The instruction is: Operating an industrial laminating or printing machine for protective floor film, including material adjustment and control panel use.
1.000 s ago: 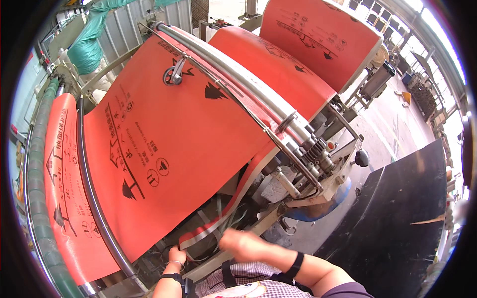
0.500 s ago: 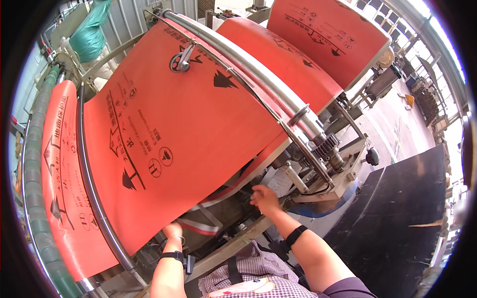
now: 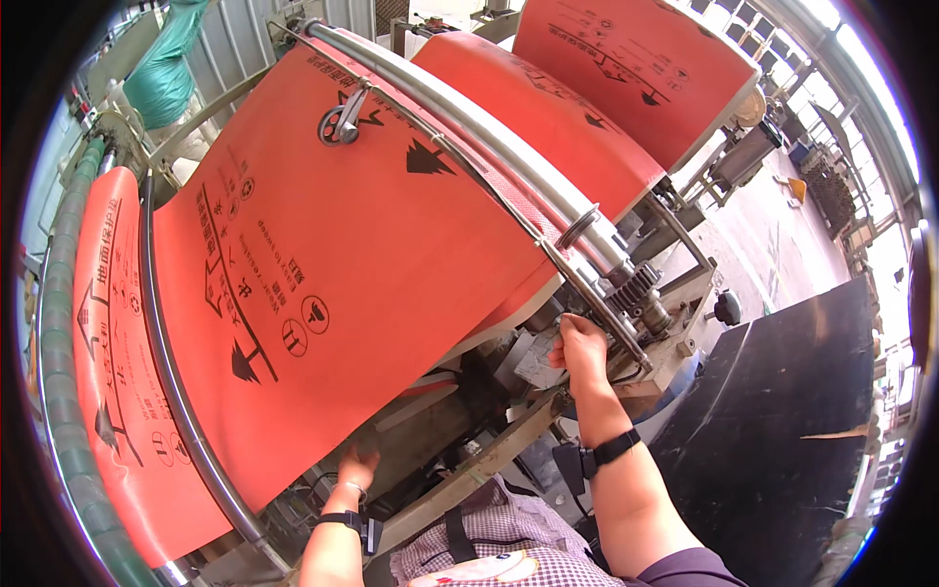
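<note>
A wide orange printed sheet with black symbols and lettering drapes over the rollers in front of me. Left of it hangs a narrower orange strip with black marks. Another orange printed panel stands at the top right.

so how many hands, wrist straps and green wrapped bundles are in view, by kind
hands: 2, left hand and right hand
wrist straps: 2, black strap and second black strap
green wrapped bundles: 1, green bundle
total: 5
</note>
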A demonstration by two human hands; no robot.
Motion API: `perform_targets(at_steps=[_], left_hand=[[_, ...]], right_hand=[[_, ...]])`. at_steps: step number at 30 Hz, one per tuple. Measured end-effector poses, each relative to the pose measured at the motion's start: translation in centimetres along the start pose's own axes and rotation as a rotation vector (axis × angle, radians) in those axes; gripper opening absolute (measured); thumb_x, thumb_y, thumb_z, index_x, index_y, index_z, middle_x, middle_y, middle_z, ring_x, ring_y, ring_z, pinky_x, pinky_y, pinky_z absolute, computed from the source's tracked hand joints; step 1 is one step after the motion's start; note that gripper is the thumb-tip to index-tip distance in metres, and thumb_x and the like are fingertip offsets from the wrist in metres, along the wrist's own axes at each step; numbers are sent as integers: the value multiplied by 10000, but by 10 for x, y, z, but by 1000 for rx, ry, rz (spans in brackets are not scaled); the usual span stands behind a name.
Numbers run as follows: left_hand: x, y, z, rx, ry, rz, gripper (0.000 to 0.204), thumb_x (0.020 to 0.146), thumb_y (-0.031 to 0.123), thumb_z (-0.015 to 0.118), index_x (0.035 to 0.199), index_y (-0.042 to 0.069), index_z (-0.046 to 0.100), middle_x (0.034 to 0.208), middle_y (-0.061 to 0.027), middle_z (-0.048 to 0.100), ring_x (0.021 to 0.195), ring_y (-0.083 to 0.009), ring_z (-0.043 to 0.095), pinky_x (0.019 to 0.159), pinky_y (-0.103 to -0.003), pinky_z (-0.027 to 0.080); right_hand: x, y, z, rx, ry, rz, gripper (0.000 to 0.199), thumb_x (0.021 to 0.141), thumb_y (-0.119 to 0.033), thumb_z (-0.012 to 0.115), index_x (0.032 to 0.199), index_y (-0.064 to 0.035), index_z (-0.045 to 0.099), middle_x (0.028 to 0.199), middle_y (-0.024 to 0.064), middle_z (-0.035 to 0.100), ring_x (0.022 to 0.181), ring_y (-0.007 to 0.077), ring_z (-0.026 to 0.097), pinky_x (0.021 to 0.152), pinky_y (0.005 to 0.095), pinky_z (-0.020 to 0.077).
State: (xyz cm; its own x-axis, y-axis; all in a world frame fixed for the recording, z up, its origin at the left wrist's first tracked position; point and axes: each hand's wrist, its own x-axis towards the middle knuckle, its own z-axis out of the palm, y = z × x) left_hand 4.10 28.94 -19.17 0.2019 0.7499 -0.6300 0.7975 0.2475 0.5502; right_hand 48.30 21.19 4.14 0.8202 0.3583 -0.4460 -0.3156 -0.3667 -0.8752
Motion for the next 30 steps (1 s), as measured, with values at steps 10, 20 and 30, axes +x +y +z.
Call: perform_targets(at_steps=[10,20,30], left_hand=[[-51,-61,1,-68,-20,-84,470,835,219,702,1208,-49,602,821,-140,715,758,-214,689,705,-345,530],[-85,-99,-17,-188,85,-96,420,841,202,672,1128,-102,625,775,-151,713,656,-205,680,647,-330,529],[-108,-68,-32,-288,70,-93,398,859,179,672,1137,-99,613,912,-159,712,763,-182,676,689,-314,530]], right_hand=[[18,-8,9,-12,133,98,195,954,-194,565,1000,-9,605,674,50,567,488,153,546,417,312,449],[-125,85,6,-530,-935,58,204,952,-226,565,928,-30,611,624,33,589,533,142,617,505,331,492],[-51,46,20,-202,128,-550,160,924,-113,571,1006,21,603,791,169,669,722,263,667,663,360,520]])
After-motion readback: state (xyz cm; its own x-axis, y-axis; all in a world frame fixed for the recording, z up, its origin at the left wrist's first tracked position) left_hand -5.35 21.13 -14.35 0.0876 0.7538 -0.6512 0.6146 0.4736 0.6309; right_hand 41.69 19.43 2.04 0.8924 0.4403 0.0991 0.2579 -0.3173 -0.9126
